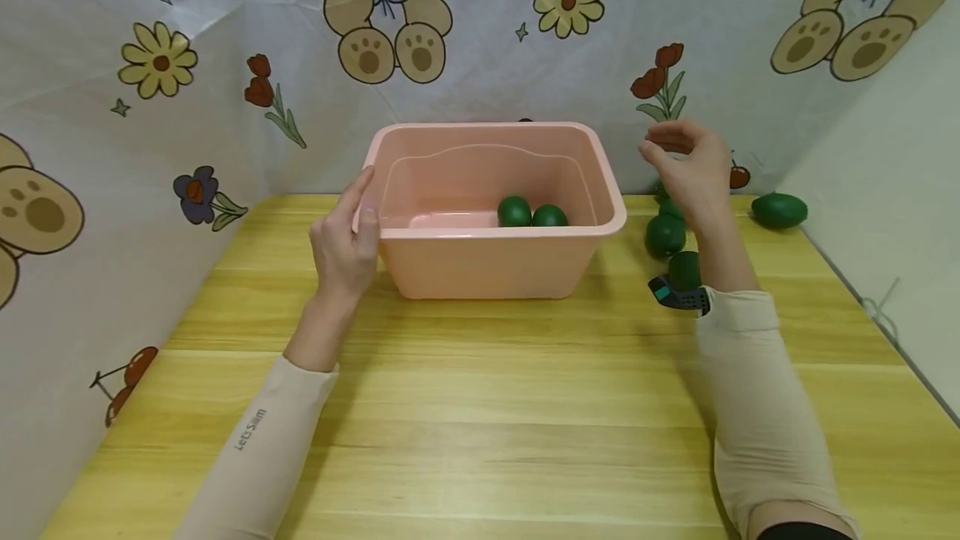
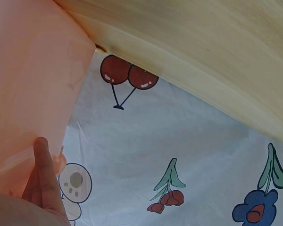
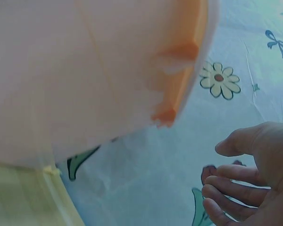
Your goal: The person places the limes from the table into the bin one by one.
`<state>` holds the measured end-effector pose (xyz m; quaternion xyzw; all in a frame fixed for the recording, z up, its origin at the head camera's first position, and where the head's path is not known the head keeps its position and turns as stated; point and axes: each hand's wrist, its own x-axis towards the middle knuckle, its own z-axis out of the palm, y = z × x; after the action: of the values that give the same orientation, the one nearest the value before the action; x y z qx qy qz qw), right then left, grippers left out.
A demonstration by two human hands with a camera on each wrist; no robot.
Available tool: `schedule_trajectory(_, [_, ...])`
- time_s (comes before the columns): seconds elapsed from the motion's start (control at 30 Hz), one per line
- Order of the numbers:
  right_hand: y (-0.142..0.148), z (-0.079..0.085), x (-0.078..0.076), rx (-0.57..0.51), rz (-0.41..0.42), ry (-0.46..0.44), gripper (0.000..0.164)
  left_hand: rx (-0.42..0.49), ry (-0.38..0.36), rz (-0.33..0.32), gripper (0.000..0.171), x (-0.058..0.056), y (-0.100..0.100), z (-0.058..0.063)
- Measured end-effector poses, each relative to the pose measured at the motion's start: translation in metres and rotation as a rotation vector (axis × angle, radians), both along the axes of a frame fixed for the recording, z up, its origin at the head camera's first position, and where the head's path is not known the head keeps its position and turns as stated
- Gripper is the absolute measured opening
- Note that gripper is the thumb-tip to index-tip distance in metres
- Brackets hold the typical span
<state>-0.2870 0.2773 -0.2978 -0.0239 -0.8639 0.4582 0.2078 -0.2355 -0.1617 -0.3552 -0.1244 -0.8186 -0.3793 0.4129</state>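
Observation:
A pink plastic basin (image 1: pixel 480 265) stands on the wooden table, with two round green fruits (image 1: pixel 514 212) lying inside it. At its left rim, my left hand (image 1: pixel 345 244) holds on, the thumb near the front corner and the fingers along the outer wall. In the left wrist view those fingers (image 2: pixel 45 174) lie against the pink side. My right hand (image 1: pixel 690 169) is raised to the right of the basin, fingers loosely bent and nothing in them. Below and behind it several green fruits (image 1: pixel 665 236) sit on the table, partly hidden by the hand and forearm.
Farther right, a longer green fruit (image 1: pixel 779 211) with a pointed end lies near the table's right edge. A white cloth (image 1: pixel 487 48) printed with bears and flowers hangs behind the table. A dark band (image 1: pixel 678 294) is on the right wrist.

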Motion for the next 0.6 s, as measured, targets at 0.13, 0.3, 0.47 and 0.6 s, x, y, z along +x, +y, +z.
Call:
schedule_trajectory(0.13, [0.02,-0.005,0.007,0.07,-0.005,-0.009,0.048,-0.002,0.006,0.004,0.064,0.0,0.0,0.001])
schedule_trajectory(0.3, [0.048,-0.013,0.018,0.102,0.016,-0.035,0.05,-0.001,0.005,0.003,0.063,0.001,0.0,0.001])
schedule_trajectory(0.47, [0.073,-0.019,0.026,0.114,0.0,-0.078,0.052,-0.008,0.005,0.001,0.063,0.0,0.0,0.001])
schedule_trajectory(0.6, [0.084,-0.021,0.028,0.084,-0.014,-0.107,0.051,-0.004,0.013,0.0,0.061,0.0,0.0,0.0])
